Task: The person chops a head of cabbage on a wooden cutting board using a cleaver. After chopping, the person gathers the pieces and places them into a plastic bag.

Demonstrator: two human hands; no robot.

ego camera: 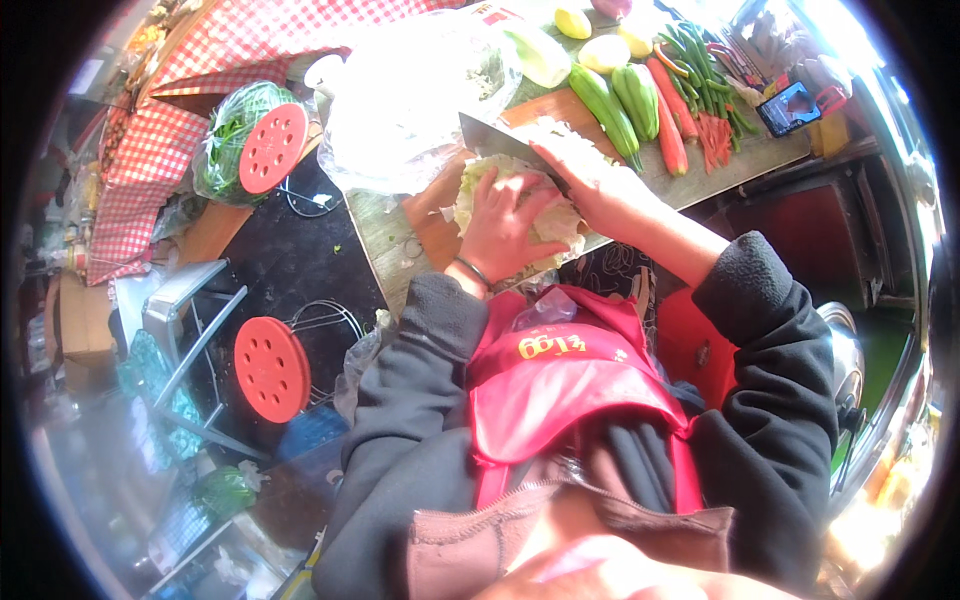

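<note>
On a wooden cutting board [431, 235] lies a head of leafy cabbage [480, 171], partly covered by my hands. My left hand [504, 225] presses on it with spread fingers. My right hand [592, 184] grips a cleaver [495, 142], whose broad blade stands across the cabbage's far side; its handle is hidden in the hand. Pale cut pieces [574, 139] lie beyond the blade, washed out by bright light. Just past the board is a clear plastic bag [420, 97], too overexposed to tell most of its contents.
Right of the board lie a zucchini [606, 111], a green squash [636, 101], carrots [670, 135] and green chili peppers [697, 67]. A phone [789, 109] stands at the table's right. Red round stools [271, 369] and a bag of greens [244, 139] are at the left.
</note>
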